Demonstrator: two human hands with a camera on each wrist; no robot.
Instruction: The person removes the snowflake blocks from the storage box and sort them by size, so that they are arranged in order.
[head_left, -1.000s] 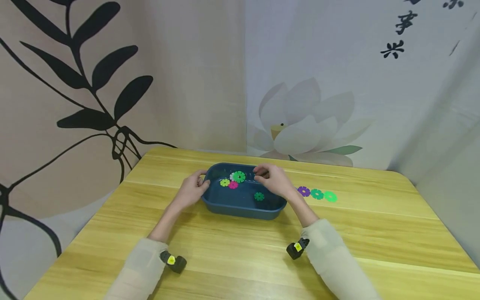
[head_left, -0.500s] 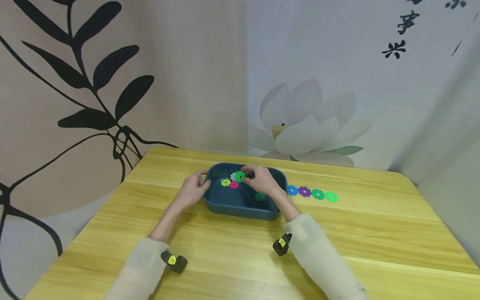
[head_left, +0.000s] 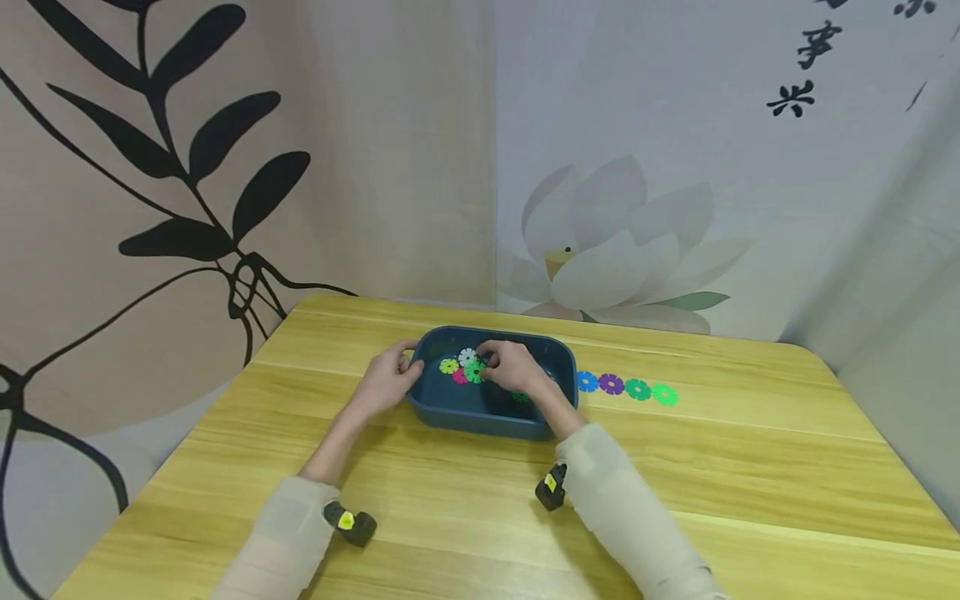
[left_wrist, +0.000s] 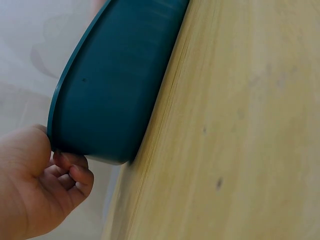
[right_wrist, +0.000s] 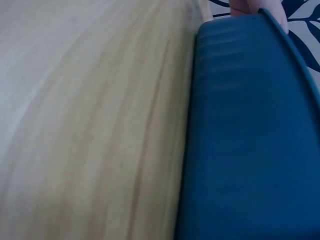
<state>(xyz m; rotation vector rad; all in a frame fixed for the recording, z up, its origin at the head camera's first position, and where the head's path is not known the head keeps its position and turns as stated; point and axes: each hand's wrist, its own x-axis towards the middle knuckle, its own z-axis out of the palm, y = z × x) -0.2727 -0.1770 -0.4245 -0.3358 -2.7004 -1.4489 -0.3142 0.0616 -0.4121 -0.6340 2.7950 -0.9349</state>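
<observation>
Dark blue plastic, and in the head view the tray (head_left: 480,423) is seen set flat on the table (head_left: 450,517), its left end gripped by the left hand (head_left: 385,383). Inside the tray, the right hand (head_left: 513,365) is held with fingers curled, and the edge of a green disc (head_left: 472,372) appears to be pinched there. Around it a white disc (head_left: 467,357), a yellow disc (head_left: 448,366) and a pink disc (head_left: 459,377) are bunched; a darker green disc (head_left: 521,397) is partly hidden by the right wrist. Beyond the tray's right end, 4 more are lined up: a blue disc (head_left: 586,382), a purple disc (head_left: 606,384), a teal disc (head_left: 637,389), a light green disc (head_left: 664,394). Thin, stiff, very light and slightly slippery, the discs are judged to be; best taken by the notched edge, between thumb and 1 fingertip.

Over to the left wrist view: the tray's rim is clasped by the left hand, fingers folded beneath the lip. A firm, fairly light tray is suggested, well held there.

In the right wrist view, the tray's smooth outer wall is shown, but the right hand's pinch cannot be checked.
</observation>
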